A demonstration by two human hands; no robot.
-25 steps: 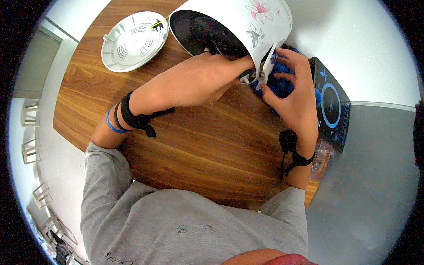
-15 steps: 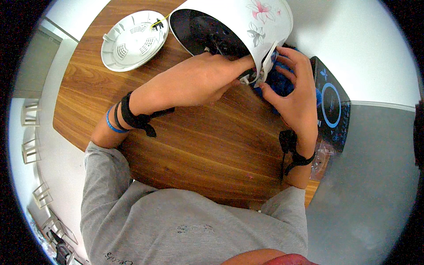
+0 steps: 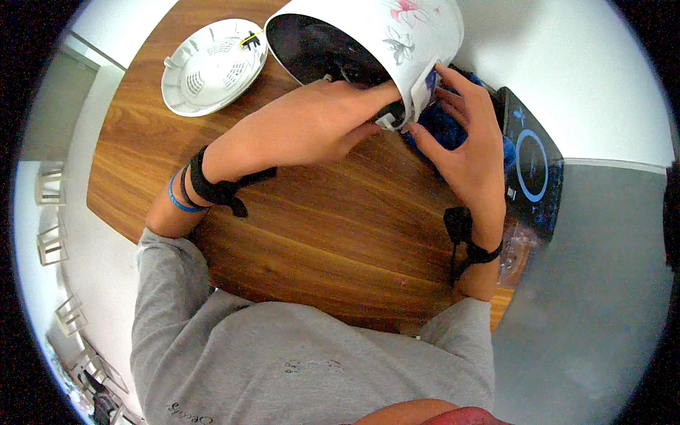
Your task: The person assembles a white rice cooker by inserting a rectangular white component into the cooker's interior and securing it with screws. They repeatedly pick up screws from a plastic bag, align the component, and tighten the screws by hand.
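A white rice cooker body (image 3: 432, 39) with pink and grey flowers lies on its side, its dark open end facing left. My left hand (image 3: 319, 117) reaches into that opening by the lower rim; its fingertips are hidden inside, next to small white and black parts. On the outside, my right hand (image 3: 467, 138) grips a narrow white panel (image 3: 423, 88) at the cooker's side between thumb and fingers. The panel sits against the wall of the body. A round white vented base (image 3: 216, 74) rests on the table at the far left, a yellow wire running from it to the body.
Behind my right hand lies a fuzzy blue thing (image 3: 448, 131). A black induction cooktop (image 3: 533, 166) with a blue ring stands at the right, a clear plastic bag (image 3: 516, 258) nearer me. The brown wooden table (image 3: 312, 234) has a curved left edge; several chairs stand beyond.
The cooker body has shifted slightly left, and both hands have moved a little with it. The white panel now lies closer to the body's wall. The round base stays in place.
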